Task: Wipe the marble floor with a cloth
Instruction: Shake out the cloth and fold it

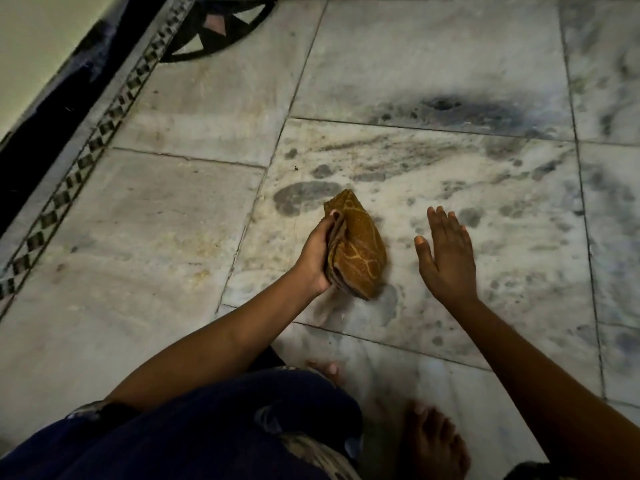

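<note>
Head view: left hand (313, 252) grips the folded cloth (356, 245), its long axis pointing away, over the marble floor (433, 64); right hand (446, 251), released and flat, hovers beside.

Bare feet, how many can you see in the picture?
2. One foot at the bottom right; the other foot's toes peek out beside the dark clothing, the rest hidden.

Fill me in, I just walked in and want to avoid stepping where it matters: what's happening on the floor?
A person is crouching barefoot on the marble floor. Their left hand grips a folded brown cloth, held at the floor on a tile with grey smudges and marks. The right hand is open with fingers straight, beside the cloth and not touching it.
</note>
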{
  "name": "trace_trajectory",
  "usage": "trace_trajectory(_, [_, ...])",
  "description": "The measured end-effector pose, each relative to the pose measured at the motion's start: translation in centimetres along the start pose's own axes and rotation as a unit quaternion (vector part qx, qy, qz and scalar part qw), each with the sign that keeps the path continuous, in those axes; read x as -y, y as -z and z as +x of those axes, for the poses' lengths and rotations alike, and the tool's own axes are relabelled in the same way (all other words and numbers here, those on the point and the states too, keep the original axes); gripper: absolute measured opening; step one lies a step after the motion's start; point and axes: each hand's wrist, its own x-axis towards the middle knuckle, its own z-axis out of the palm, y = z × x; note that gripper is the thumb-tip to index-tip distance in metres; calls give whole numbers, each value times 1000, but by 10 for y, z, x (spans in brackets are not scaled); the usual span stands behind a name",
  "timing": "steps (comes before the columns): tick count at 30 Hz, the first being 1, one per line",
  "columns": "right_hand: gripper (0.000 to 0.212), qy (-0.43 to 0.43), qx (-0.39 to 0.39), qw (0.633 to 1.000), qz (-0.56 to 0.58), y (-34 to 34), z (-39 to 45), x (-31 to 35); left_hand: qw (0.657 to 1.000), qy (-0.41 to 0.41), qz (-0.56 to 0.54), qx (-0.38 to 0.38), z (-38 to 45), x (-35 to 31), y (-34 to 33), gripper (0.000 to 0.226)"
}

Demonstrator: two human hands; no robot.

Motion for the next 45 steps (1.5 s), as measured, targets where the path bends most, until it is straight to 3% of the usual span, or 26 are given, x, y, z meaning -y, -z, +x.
trace_trajectory(7, [60,16,-28,999,26,22,5,6,1000,0,19,-10,13,-24,-15,41])
trace_trajectory(19, [53,14,34,999,-23,23,53,-19,999,40,11,-17,76,-42,-47,40])
trace_trajectory(26, [52,-23,32,999,-22,74,109,11,997,56,-16,-43,78,-92,-103,42])
trace_trajectory(37, [56,-119,-16,988,96,256,110,167,995,57,-5,-86,-91,-203,-228,36])
trace_trajectory(45, [56,-100,-43,989,96,443,90,293,995,35,-13,-92,-285,-310,-325,30])
